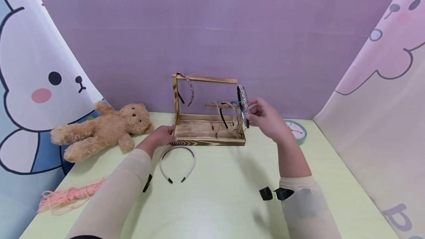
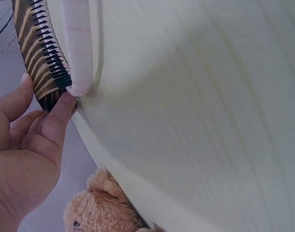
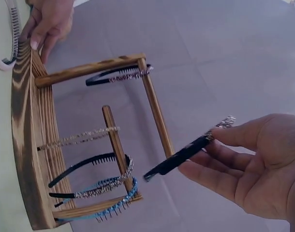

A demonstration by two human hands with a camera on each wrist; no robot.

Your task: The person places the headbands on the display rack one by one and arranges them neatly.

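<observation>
My right hand pinches a silver glittery headband between thumb and fingers. In the right wrist view this headband shows its dark end near the tip of the rack's upper bar. At the left front corner of the wooden rack, my left hand grips the base with thumb and fingers. A sparkly pinkish headband hangs at the upper bar's left end. From the lower bar hang several headbands, among them a thin gold one and a blue beaded one.
A white headband with inner teeth lies before the rack, close to my left hand. A teddy bear lies at the left, with a bundle of pink yarn nearer me. Behind my right hand sits a round teal-rimmed clock.
</observation>
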